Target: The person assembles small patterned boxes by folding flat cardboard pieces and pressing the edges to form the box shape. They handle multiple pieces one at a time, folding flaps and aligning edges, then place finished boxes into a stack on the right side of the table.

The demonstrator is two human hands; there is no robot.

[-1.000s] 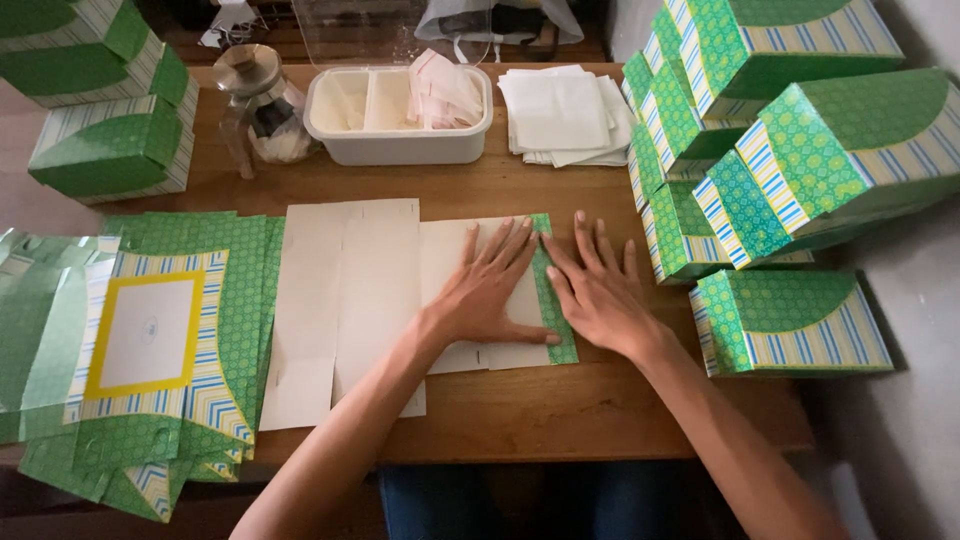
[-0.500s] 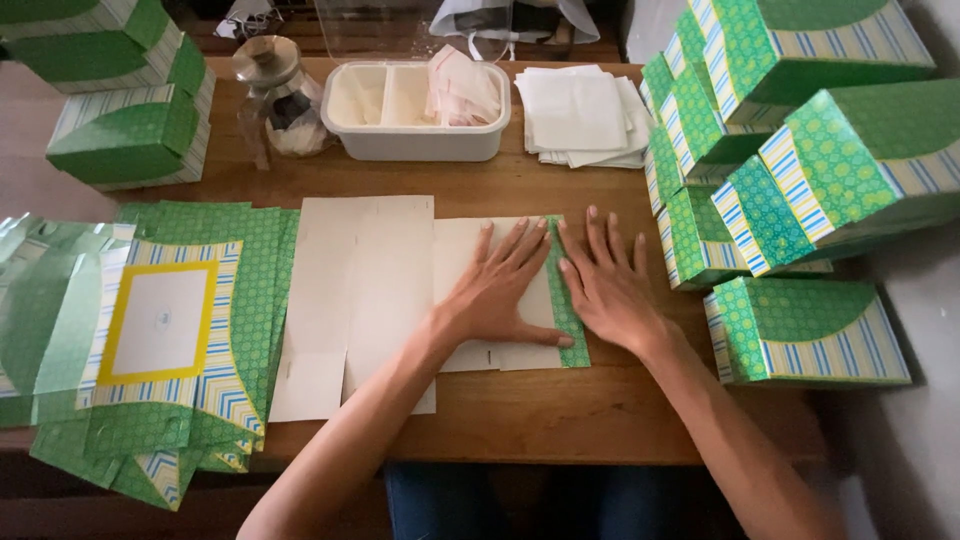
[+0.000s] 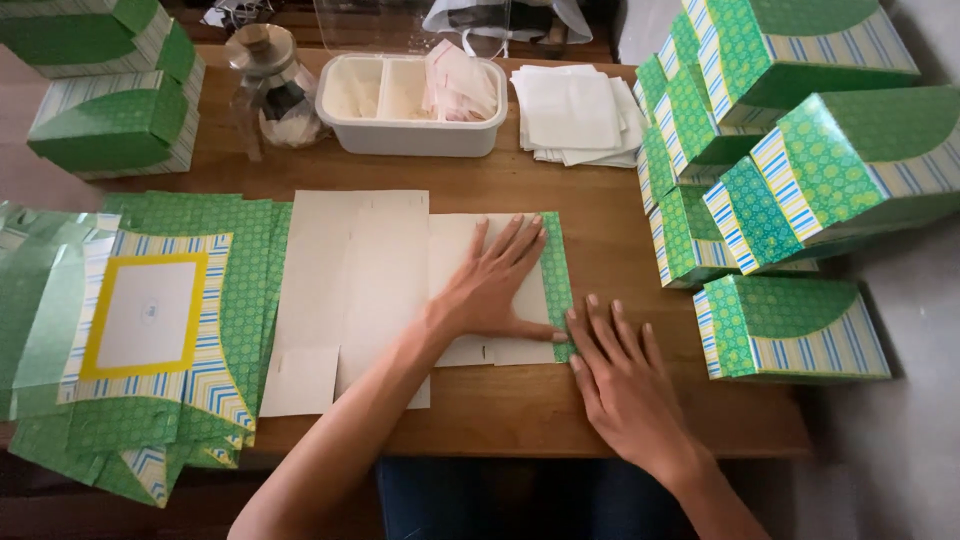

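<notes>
Our left hand (image 3: 495, 285) lies flat, fingers spread, on a folded cardboard box blank (image 3: 400, 290) mid-table (image 3: 520, 410); our right hand (image 3: 620, 375), open, touches its green edge. Beyond, a white tub (image 3: 400, 135) holds unclear contents. Green boxes (image 3: 800, 190) at right are cropped.

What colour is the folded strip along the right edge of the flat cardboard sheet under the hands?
Green with a small printed pattern, on the folded strip; head view.
</notes>
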